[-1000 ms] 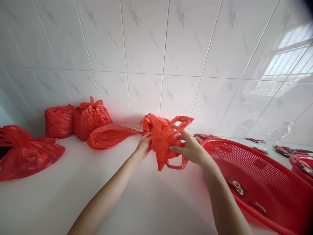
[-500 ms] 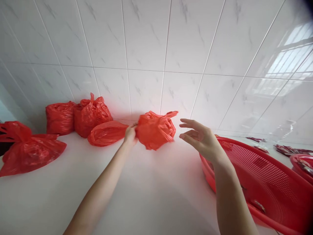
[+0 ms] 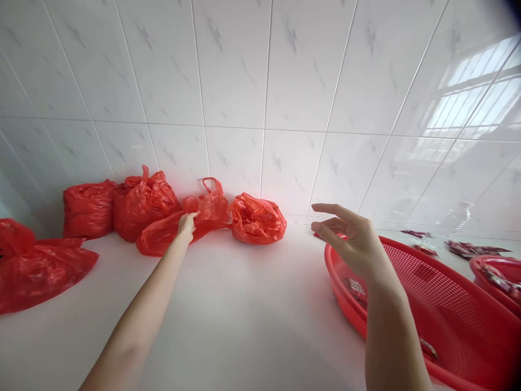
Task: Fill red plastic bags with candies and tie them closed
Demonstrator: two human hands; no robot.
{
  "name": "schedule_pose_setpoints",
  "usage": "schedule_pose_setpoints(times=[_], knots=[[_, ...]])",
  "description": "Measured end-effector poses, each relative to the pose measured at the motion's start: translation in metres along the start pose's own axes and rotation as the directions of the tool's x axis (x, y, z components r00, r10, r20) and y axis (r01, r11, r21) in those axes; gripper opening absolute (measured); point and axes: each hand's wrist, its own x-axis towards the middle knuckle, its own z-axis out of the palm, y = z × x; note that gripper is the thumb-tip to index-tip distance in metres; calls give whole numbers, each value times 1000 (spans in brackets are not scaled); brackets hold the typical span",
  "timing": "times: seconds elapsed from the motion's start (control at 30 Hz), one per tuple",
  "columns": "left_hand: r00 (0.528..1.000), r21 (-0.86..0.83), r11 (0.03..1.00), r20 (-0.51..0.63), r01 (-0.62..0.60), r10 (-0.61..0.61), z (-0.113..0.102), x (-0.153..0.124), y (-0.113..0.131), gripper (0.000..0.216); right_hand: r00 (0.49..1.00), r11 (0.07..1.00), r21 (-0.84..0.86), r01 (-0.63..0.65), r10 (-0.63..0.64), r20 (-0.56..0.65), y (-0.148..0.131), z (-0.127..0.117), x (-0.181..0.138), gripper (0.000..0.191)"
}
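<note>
A tied red plastic bag [image 3: 259, 218] sits on the white counter against the tiled wall. Its loose handles [image 3: 210, 205] stretch to the left, and my left hand [image 3: 186, 223] is closed on their end. That hand rests over a long, flat red bag [image 3: 157, 240]. My right hand [image 3: 350, 239] hovers open with fingers spread above the near rim of a red mesh basket [image 3: 431, 304], holding nothing.
Two more filled red bags [image 3: 87, 209] [image 3: 142, 202] stand at the wall on the left, and another [image 3: 36, 263] lies at the far left. A second red basin [image 3: 494, 274] and dark red packets [image 3: 474, 250] are at the right. The wall is close behind.
The bag went from both hands down onto the counter by the wall. My right hand let go and drew back over the basket. My left hand moved left with the handles.
</note>
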Motion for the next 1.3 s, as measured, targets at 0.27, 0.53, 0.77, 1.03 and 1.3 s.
schedule_pose_setpoints(times=[0.27,0.53,0.77,1.03,1.3], knots=[[664,247,649,518,-719,539,74,-53,22,44,1000,997,-77,30,-29,6,-3,0,0,37],[542,239,537,658,-809,523,146,-62,36,8,995,995,-94,46,-37,95,-13,1,-4,35],[667,186,662,425,-726,612,136,-62,99,32,992,994,-91,54,-43,117,-11,4,0,31],[773,-412,822,334,-394,538,104,-111,129,34,997,997,-29,74,-75,-7,5,21,9,62],[815,-415,900,562,131,140,62,-191,92,33,999,997,-71,28,-30,-32,16,36,16,68]])
